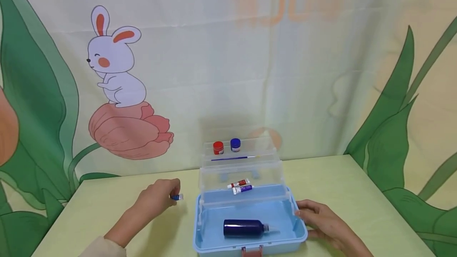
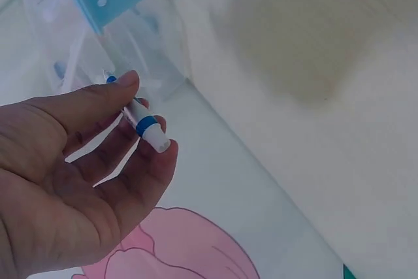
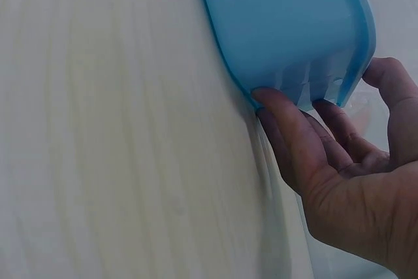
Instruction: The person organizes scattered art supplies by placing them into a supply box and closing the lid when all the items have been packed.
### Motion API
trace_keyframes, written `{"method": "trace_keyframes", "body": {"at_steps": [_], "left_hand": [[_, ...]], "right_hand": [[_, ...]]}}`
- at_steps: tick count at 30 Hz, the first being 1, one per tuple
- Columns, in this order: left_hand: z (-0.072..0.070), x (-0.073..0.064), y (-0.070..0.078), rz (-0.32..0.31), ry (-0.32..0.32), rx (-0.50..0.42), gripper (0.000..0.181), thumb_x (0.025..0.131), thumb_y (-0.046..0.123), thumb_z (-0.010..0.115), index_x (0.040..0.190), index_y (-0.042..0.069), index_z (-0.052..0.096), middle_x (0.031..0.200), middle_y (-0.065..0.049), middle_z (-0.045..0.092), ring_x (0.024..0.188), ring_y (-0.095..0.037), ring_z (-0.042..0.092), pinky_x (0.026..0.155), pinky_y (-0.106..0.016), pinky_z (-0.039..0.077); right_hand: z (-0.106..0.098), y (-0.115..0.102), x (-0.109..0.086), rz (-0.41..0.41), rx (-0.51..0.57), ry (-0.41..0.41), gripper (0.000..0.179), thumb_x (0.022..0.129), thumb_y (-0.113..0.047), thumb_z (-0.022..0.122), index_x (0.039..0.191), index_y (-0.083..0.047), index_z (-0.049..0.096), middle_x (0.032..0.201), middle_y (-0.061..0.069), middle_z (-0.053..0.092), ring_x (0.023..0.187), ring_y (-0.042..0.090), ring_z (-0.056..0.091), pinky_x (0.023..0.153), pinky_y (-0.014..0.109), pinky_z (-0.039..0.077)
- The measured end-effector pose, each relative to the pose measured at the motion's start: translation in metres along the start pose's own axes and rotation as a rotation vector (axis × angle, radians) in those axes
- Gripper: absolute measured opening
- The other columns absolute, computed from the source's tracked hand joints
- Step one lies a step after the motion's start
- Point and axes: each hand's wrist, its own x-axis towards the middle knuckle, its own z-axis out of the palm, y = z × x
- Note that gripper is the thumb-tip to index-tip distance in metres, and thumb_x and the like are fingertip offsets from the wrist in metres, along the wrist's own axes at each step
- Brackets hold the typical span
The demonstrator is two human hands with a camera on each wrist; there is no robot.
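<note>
Between thumb and fingertips, my left hand [image 1: 156, 198] pinches a small blue-banded paint tube [image 2: 145, 124] with a white cap, held left of the box. The light blue storage box [image 1: 210, 245] stands with its clear lid [image 1: 240, 175] raised at the back. My right hand [image 1: 323, 221] grips the box's right end, its thumb at the rim and the fingers against the end wall. Inside the box lies a dark blue bottle [image 1: 243, 228] with a clear pointed nozzle. A red paint tube [image 1: 239, 183] and a purple paint tube [image 1: 242, 189] show through the lid.
Seen through the raised lid are a red paint jar [image 1: 218, 148], a blue paint jar [image 1: 235, 144] and a thin blue paintbrush [image 1: 230, 158]. A brownish latch [image 1: 252, 252] is on the box's front. Behind the pale green table [image 1: 342, 185] hangs a printed curtain [image 1: 200, 70].
</note>
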Motion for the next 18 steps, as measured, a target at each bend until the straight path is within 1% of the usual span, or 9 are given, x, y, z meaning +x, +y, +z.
{"method": "trace_keyframes", "body": {"at_steps": [3,8,10,14,18], "left_hand": [[-0.005,-0.002,0.004,0.003,0.03,0.005,0.03,0.078,0.002,0.085,0.082,0.016,0.059,0.077,0.006,0.06,0.066,-0.016,0.054,0.054,-0.035,0.043],[-0.014,-0.001,0.014,0.013,0.061,0.004,0.026,0.079,0.005,0.086,0.081,0.018,0.063,0.077,0.008,0.063,0.066,-0.014,0.055,0.055,-0.035,0.043],[-0.017,-0.001,0.019,0.017,0.082,-0.001,0.025,0.079,0.006,0.086,0.08,0.02,0.064,0.077,0.009,0.064,0.066,-0.013,0.056,0.055,-0.035,0.044],[-0.02,-0.001,0.027,0.029,0.124,-0.014,0.024,0.079,0.006,0.086,0.079,0.021,0.067,0.077,0.009,0.067,0.067,-0.011,0.058,0.055,-0.034,0.045],[-0.021,0.002,0.036,0.042,0.144,-0.015,0.022,0.08,0.006,0.085,0.082,0.021,0.069,0.077,0.009,0.068,0.069,-0.01,0.06,0.055,-0.033,0.046]], "right_hand": [[0.0,0.001,-0.001,-0.003,-0.002,0.001,0.063,0.095,-0.03,0.072,0.143,0.004,0.048,0.132,0.016,0.062,0.109,0.026,0.066,0.084,0.048,0.059],[0.0,0.0,0.0,-0.011,-0.005,0.002,0.063,0.095,-0.029,0.072,0.143,0.004,0.049,0.13,0.015,0.063,0.107,0.025,0.066,0.083,0.048,0.06],[-0.001,0.001,0.0,-0.016,-0.008,0.003,0.062,0.095,-0.029,0.072,0.143,0.004,0.049,0.13,0.014,0.063,0.106,0.025,0.066,0.083,0.048,0.06],[-0.001,0.001,-0.001,-0.015,-0.016,0.009,0.061,0.096,-0.028,0.071,0.143,0.004,0.049,0.129,0.014,0.063,0.105,0.025,0.066,0.083,0.048,0.06],[0.0,0.001,0.0,-0.002,-0.022,0.018,0.061,0.096,-0.029,0.071,0.143,0.003,0.049,0.129,0.014,0.063,0.104,0.024,0.065,0.083,0.048,0.06]]}}
